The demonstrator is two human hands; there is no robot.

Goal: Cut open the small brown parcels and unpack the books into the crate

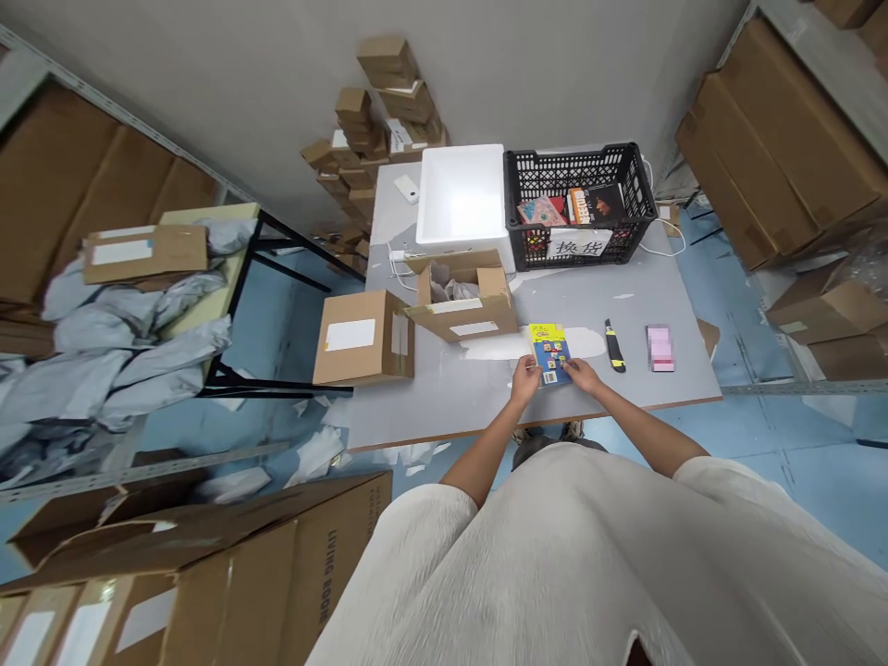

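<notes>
A thin yellow and blue book with small pictures and a barcode lies in front of me at the table's near side. My left hand is closed on its lower left edge. Its right edge is pinched by my right hand, the thumb resting on the cover. To the right of the book lies a black and yellow utility knife. Farther right is a pink and white card-like item, its details blurred. An opened cardboard box with crumpled paper inside stands just left beyond the book.
On the grey table stand a closed carton, a white foam box and a black crate holding books. Stacked small boxes line the wall. A side table with grey parcels and a large carton are at left.
</notes>
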